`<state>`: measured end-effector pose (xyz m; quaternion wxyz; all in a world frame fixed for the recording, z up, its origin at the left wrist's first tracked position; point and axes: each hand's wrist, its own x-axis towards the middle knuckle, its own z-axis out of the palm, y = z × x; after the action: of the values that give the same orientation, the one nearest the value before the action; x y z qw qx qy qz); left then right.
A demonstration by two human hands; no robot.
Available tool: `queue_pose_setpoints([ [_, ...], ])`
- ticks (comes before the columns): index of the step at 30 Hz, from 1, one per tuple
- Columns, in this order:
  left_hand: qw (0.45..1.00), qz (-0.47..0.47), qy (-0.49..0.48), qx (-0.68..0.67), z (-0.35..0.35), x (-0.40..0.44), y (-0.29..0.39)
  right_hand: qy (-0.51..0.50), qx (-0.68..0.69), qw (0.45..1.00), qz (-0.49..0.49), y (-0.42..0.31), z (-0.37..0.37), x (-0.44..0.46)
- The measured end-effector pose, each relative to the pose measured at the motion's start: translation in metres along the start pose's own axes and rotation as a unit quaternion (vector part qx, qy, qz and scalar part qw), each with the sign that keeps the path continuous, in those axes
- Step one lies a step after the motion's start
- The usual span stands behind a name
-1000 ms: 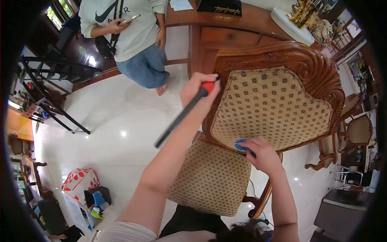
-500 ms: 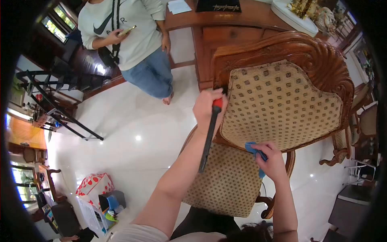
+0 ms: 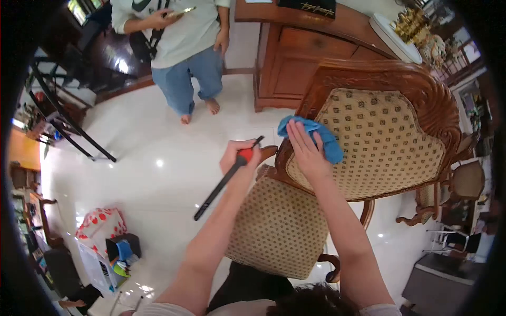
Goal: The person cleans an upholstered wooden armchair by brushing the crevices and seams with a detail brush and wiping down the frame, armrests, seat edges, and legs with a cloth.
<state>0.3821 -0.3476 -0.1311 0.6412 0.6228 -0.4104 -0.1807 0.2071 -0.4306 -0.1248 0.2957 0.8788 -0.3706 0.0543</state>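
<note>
My left hand (image 3: 240,157) is closed around a long black tool with a red section (image 3: 216,192); its kind I cannot make out. A short dark end sticks out above the fingers, and the long part points down toward me. My right hand (image 3: 308,150) presses a blue cloth (image 3: 331,145) against the carved wooden edge and patterned upholstery of the chair's backrest (image 3: 379,137). Below both hands lies the chair's patterned seat (image 3: 279,226). A wooden armrest (image 3: 269,152) is just beside my left hand.
A person (image 3: 182,47) stands ahead, phone in hand. A wooden desk (image 3: 311,58) is behind the chair. A black metal frame (image 3: 68,118) stands at the left, and a red-dotted bag (image 3: 103,229) with a plastic bin (image 3: 97,268) is lower left.
My right hand has moved up and left with the cloth, from the backrest's lower edge to its left side. My left hand has drawn away from the backrest with the tool. The view has shifted.
</note>
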Motion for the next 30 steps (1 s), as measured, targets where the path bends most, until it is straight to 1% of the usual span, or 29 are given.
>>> queue_pose_setpoints([
  [1,0.999,-0.036,-0.01,0.003,-0.017,-0.002,-0.007,0.029,0.019,0.999,-0.04,0.005,0.002,-0.004],
  [2,0.999,-0.049,-0.001,0.0,-0.03,-0.004,-0.014,0.056,0.038,0.995,-0.079,0.011,0.005,-0.006],
  [3,0.998,-0.053,0.012,-0.021,-0.04,-0.006,-0.021,-0.054,0.108,0.992,-0.046,0.03,-0.022,0.015],
  [4,0.997,-0.059,0.024,-0.039,-0.048,-0.01,-0.027,-0.167,0.177,0.97,-0.009,0.05,-0.057,0.044],
  [5,0.996,-0.069,0.035,-0.054,-0.053,-0.014,-0.028,0.001,0.099,0.995,-0.027,0.063,-0.072,0.057],
  [6,0.994,-0.076,0.047,-0.066,-0.056,-0.017,-0.03,0.173,0.024,0.984,-0.046,0.07,-0.077,0.063],
  [7,0.993,-0.079,0.054,-0.073,-0.058,-0.022,-0.037,0.166,0.024,0.984,-0.061,0.064,-0.067,0.061],
  [9,0.989,-0.099,0.052,-0.092,-0.063,-0.035,-0.04,0.19,0.045,0.981,-0.01,0.055,-0.046,0.053],
  [10,0.987,-0.106,0.042,-0.108,-0.062,-0.038,-0.041,0.19,0.037,0.981,-0.026,0.058,-0.05,0.058],
  [11,0.989,-0.08,0.047,-0.118,-0.065,-0.043,-0.044,0.162,0.045,0.985,-0.042,0.06,-0.056,0.06],
  [12,0.987,-0.091,0.049,-0.123,-0.069,-0.049,-0.045,0.129,0.054,0.989,-0.053,0.061,-0.063,0.057],
  [13,0.984,-0.12,0.044,-0.128,-0.075,-0.052,-0.046,0.064,0.068,0.993,-0.07,0.069,-0.082,0.064],
  [14,0.98,-0.144,0.046,-0.132,-0.078,-0.053,-0.047,0.091,0.071,0.991,-0.073,0.082,-0.092,0.072],
  [16,0.976,-0.167,0.059,-0.127,-0.082,-0.056,-0.041,0.204,0.079,0.976,-0.002,0.074,-0.095,0.082],
  [17,0.966,-0.192,0.066,-0.158,-0.081,-0.056,-0.035,0.107,0.066,0.99,0.058,0.064,-0.08,0.074],
  [18,0.955,-0.213,0.072,-0.192,-0.077,-0.054,-0.03,0.013,0.048,0.992,0.119,0.05,-0.051,0.055],
  [19,0.953,-0.209,0.078,-0.203,-0.073,-0.054,-0.029,0.004,0.06,0.997,0.055,0.027,-0.015,0.031],
  [20,0.963,-0.196,0.05,-0.181,-0.07,-0.057,-0.03,-0.007,0.073,0.997,-0.009,0.01,0.005,0.015],
  [21,0.97,-0.183,0.02,-0.155,-0.069,-0.057,-0.027,-0.004,0.068,0.998,-0.013,0.009,0.001,0.012],
  [22,0.97,-0.183,0.022,-0.158,-0.071,-0.057,-0.024,0.002,0.115,0.993,-0.02,0.006,-0.002,0.008],
  [23,0.966,-0.198,-0.006,-0.163,-0.074,-0.059,-0.023,0.006,0.166,0.986,-0.028,0.004,-0.002,0.007],
  [24,0.961,-0.217,-0.034,-0.167,-0.077,-0.062,-0.023,0.016,0.202,0.979,0.025,0.018,-0.012,0.02],
  [25,0.96,-0.227,-0.035,-0.162,-0.076,-0.066,-0.026,0.021,0.237,0.968,0.083,0.034,-0.027,0.037],
  [26,0.944,-0.236,-0.011,-0.228,-0.073,-0.067,-0.031,0.011,0.24,0.967,0.085,0.037,-0.033,0.044],
  [27,0.925,-0.243,0.015,-0.292,-0.071,-0.07,-0.035,0.09,0.18,0.979,0.042,0.039,-0.036,0.05],
  [28,0.925,-0.246,0.011,-0.289,-0.066,-0.073,-0.038,0.173,0.115,0.978,0.0,0.039,-0.038,0.051],
  [29,0.943,-0.222,0.01,-0.248,-0.059,-0.075,-0.042,0.153,0.084,0.984,-0.048,0.033,-0.014,0.035],
  [30,0.958,-0.197,0.01,-0.207,-0.054,-0.075,-0.041,0.154,0.083,0.983,-0.048,0.025,-0.011,0.031],
])
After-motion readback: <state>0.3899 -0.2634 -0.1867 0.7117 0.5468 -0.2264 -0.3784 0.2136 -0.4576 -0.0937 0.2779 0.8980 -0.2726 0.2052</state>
